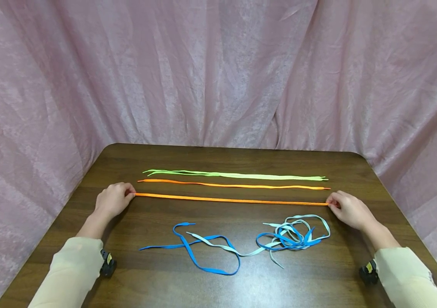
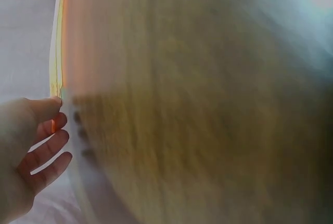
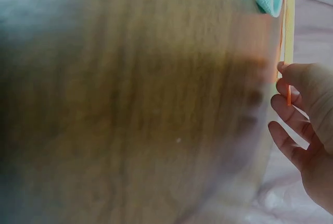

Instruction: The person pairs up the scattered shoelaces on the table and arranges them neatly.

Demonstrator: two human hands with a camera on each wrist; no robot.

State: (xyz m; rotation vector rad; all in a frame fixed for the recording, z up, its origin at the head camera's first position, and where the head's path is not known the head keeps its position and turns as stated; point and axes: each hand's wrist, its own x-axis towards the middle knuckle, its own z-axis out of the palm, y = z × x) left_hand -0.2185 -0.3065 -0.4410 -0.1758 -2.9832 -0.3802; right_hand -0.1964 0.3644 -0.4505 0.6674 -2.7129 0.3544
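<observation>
An orange shoelace (image 1: 226, 199) is stretched nearly straight across the table between two hands. My left hand (image 1: 113, 199) pinches its left end between thumb and forefinger; in the left wrist view that hand (image 2: 36, 146) has its other fingers loosely bent. At the right end my right hand (image 1: 351, 209) pinches the lace the same way, and the orange tip pokes out below the thumb of the hand (image 3: 307, 125) in the right wrist view. Just beyond lies a second orange shoelace (image 1: 234, 185), roughly parallel. Farther back, several yellow-green shoelaces (image 1: 237, 175) lie side by side.
Nearer the front, a blue shoelace (image 1: 214, 270) lies in loose loops. A pale mint shoelace (image 1: 251, 253) crosses it and joins a tangle of blue and mint laces on the right. The brown wooden table (image 1: 187, 295) backs onto a pink curtain (image 1: 218, 77).
</observation>
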